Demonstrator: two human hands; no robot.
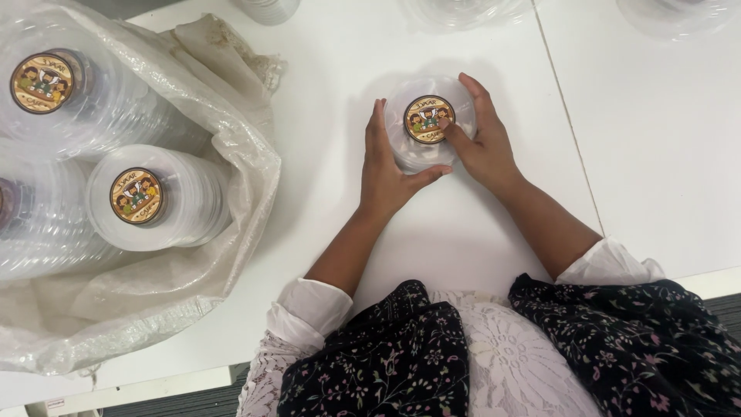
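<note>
White table (463, 232) lies under your hands. Your left hand (384, 174) and right hand (482, 143) clasp a clear lidded tub (427, 123), right fingers pressing its round sticker (429, 119). Labelled stacks (147, 197) fill the plastic sack (231, 162) well to your left; bare tubs near the far edge look unlabelled. Room between is open.

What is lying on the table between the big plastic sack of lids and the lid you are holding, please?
In the head view, only bare white table lies between the sack and the round labelled lid held by the left hand and right hand.
</note>
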